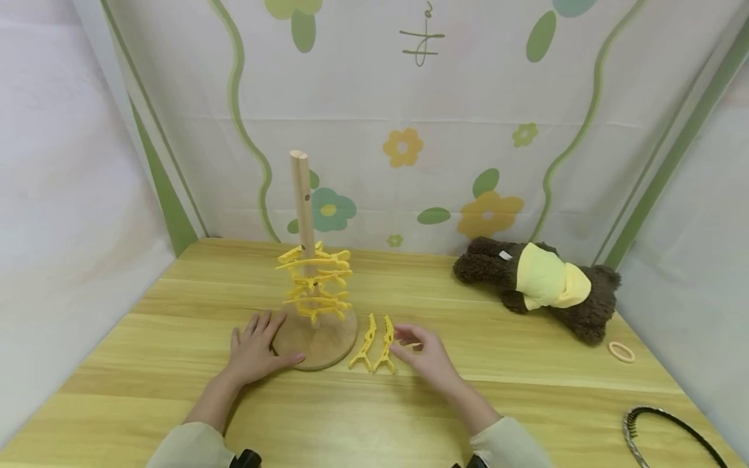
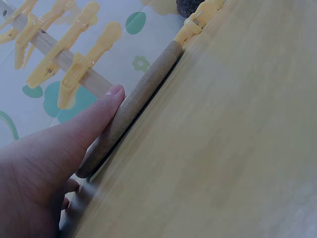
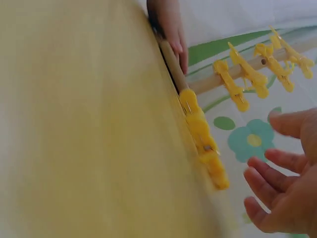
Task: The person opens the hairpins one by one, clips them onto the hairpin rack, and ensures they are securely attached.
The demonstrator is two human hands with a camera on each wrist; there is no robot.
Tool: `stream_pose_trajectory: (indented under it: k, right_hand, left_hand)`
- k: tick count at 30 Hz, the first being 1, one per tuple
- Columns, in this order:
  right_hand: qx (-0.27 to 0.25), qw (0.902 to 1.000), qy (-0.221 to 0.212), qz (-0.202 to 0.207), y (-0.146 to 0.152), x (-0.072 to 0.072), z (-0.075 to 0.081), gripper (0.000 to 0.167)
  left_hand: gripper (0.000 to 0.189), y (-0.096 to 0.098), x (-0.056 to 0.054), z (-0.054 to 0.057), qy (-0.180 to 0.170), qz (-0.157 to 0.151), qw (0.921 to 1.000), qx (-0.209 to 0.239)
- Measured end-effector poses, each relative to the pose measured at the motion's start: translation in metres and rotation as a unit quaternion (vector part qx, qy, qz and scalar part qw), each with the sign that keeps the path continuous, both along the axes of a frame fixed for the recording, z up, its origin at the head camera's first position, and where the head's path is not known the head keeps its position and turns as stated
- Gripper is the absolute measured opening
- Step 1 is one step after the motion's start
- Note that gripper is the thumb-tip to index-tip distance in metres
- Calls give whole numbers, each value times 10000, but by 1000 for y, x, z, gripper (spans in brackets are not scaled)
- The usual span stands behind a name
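Sleeves [image 1: 193,447] lead to a left hand [image 1: 253,353] spread wide, touching the stand [image 1: 303,205], and a loose, empty right hand [image 1: 430,361] by yellow clips [image 1: 368,340] just right of the stand, clips that may skid if poked too hard.

Head view high, forward-down; wrist views close, sharing stand [image 1: 304,218].

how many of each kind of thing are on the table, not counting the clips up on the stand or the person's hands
Loose yellow clips: 3
Wooden stand: 1
Brown plush toy in a yellow top: 1
Pale ring: 1
Headband: 1
Total: 7
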State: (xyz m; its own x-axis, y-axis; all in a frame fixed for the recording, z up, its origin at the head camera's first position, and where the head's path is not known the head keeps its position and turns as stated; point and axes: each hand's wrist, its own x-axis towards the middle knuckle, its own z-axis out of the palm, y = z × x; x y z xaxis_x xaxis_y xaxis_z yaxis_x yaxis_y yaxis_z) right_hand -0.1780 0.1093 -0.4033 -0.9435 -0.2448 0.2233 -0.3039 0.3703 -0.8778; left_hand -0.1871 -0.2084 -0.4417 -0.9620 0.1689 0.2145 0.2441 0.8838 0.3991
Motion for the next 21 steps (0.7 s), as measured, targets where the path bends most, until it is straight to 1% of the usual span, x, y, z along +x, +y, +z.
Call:
stream_pose_trajectory:
  k: [5, 9, 14, 17, 21]
  right_hand:
    - [-177, 9991, -365, -130, -2, 7, -15, 38]
    - [-79, 9989, -435, -140, -2, 9, -21, 39]
    - [399, 9990, -140, -164, -2, 8, -29, 34]
    - [652, 9975, 136, -230, -2, 7, -32, 24]
    - [848, 9945, 377, -490, -3, 6, -33, 12]
  left_hand:
    - [92, 1, -1, -1, 57, -14, 10000, -27]
    - [92, 0, -1, -1, 67, -14, 10000, -11]
    - [93, 0, -1, -1, 44, -27, 10000, 4]
    - [93, -1, -1, 0, -24, -32, 10000, 33]
    - [93, 0, -2, 0, -68, -14, 10000, 48]
